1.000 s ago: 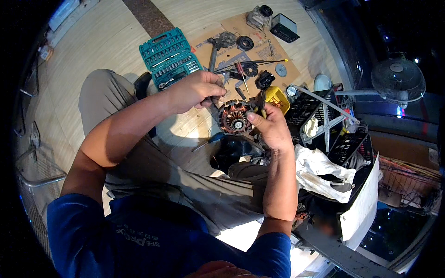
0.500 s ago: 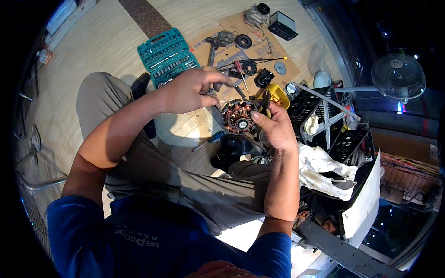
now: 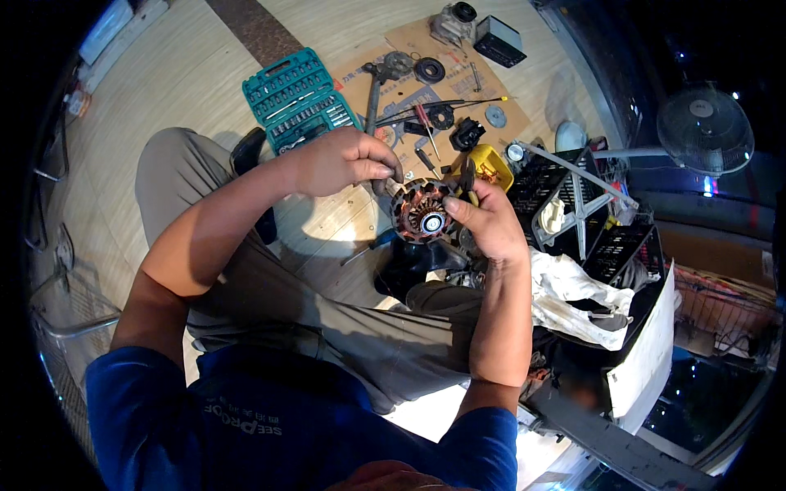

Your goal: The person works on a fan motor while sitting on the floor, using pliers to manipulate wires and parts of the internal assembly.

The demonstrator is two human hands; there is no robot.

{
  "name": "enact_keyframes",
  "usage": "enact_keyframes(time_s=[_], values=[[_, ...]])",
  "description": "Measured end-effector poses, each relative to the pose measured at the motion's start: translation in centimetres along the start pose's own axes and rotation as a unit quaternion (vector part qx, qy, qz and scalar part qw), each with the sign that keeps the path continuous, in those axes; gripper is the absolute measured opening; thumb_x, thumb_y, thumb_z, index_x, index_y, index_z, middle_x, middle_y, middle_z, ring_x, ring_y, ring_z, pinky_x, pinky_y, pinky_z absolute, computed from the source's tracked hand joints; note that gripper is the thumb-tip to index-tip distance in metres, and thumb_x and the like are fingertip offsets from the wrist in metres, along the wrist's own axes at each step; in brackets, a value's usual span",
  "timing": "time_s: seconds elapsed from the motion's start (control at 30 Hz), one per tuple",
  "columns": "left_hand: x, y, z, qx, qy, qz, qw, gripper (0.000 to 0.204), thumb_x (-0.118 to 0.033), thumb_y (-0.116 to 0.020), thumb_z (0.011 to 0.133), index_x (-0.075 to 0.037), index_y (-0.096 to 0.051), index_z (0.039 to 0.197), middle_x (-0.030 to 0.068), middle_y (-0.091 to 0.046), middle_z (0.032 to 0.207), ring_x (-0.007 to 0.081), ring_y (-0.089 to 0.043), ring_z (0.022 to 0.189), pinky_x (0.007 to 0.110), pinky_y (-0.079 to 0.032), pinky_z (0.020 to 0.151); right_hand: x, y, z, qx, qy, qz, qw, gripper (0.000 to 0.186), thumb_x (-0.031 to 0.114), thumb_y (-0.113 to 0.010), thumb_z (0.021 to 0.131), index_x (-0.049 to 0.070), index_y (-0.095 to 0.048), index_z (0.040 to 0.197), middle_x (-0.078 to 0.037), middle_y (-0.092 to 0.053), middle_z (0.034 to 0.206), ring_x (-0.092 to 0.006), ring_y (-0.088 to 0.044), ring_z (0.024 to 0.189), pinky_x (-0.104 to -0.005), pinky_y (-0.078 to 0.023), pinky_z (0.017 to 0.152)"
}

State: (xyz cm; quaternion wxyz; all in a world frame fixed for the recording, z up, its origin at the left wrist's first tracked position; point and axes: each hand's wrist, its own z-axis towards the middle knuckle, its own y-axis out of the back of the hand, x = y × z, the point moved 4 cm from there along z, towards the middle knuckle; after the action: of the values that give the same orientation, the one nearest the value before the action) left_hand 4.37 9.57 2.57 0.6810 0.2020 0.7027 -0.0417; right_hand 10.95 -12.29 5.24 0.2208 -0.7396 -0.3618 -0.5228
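A round motor stator [image 3: 416,219] with copper windings and a bright bearing-like centre is held up over a black shoe [image 3: 419,260]. My right hand [image 3: 485,214] is closed at its right side, thumb on the rim, and also grips pliers [image 3: 468,177] with dark jaws and a little yellow. My left hand [image 3: 348,162] is closed in a pinch at the stator's upper left edge; whatever lies between the fingertips is too small to make out. Just beyond the stator are a black-handled screwdriver [image 3: 426,160] and a yellow tray [image 3: 501,160] of small parts.
On the floor a green socket set case [image 3: 282,75] lies open. Cardboard [image 3: 499,82] carries a hammer [image 3: 372,94], a red-handled screwdriver [image 3: 424,116], a black ring [image 3: 429,70] and other parts. Black crates [image 3: 565,184] with a white cloth [image 3: 565,299] stand right; a fan [image 3: 704,131] stands beyond.
My left hand's fingers have closed together and come lower, to the stator's edge. The stator has tilted slightly, its centre showing brighter. My right hand keeps its grip.
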Motion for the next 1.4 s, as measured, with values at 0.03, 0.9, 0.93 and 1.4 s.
enact_keyframes(time_s=[0.03, 0.9, 0.93, 1.4], values=[[0.1, 0.0, 0.0, 0.0, 0.001, 0.001, 1.0, 0.018, -0.012, -0.054, 0.093, -0.001, -0.065, 0.103, 0.0067, -0.068, 0.084, 0.0172, -0.064, 0.081, 0.029, -0.05, 0.072, -0.1, 0.0, 0.1, -0.004, -0.001, -0.005, 1.0, 0.021, 0.01, -0.066, 0.088, 0.0, -0.064, 0.106, 0.0, -0.066, 0.091, -0.0076, -0.057, 0.081, -0.0242, -0.048, 0.075], [-3.7, -1.3, -3.3, -0.235, -0.304, 0.312, 0.869, 0.016, -0.014, -0.071, 0.074, -0.006, -0.063, 0.085, 0.0085, -0.054, 0.081, 0.0279, -0.055, 0.076, 0.04, -0.044, 0.07, -0.5, 0.4, 0.1, -0.016, -0.02, 0.025, 0.999, 0.021, 0.013, -0.068, 0.088, 0.0, -0.065, 0.104, 0.003, -0.065, 0.089, -0.006, -0.056, 0.079, -0.0218, -0.046, 0.073], [-3.7, -1.7, -3.2, -0.232, -0.322, 0.308, 0.865, 0.012, -0.013, -0.07, 0.074, -0.006, -0.063, 0.082, 0.0074, -0.053, 0.08, 0.0267, -0.054, 0.074, 0.04, -0.043, 0.066, -0.5, 0.4, 0.1, -0.017, -0.018, 0.02, 0.999, 0.02, 0.013, -0.068, 0.088, 0.001, -0.065, 0.104, 0.002, -0.065, 0.088, -0.0062, -0.056, 0.078, -0.0218, -0.046, 0.072], [-2.2, -2.4, -2.2, -0.223, -0.259, 0.377, 0.861, 0.013, -0.008, -0.065, 0.071, -0.009, -0.064, 0.084, 0.0046, -0.056, 0.079, 0.0262, -0.057, 0.082, 0.038, -0.046, 0.075, -0.4, 0.2, 0.1, -0.02, -0.023, 0.025, 0.999, 0.021, 0.013, -0.067, 0.088, 0.0, -0.064, 0.105, 0.002, -0.065, 0.087, -0.0064, -0.055, 0.076, -0.0221, -0.046, 0.069]])
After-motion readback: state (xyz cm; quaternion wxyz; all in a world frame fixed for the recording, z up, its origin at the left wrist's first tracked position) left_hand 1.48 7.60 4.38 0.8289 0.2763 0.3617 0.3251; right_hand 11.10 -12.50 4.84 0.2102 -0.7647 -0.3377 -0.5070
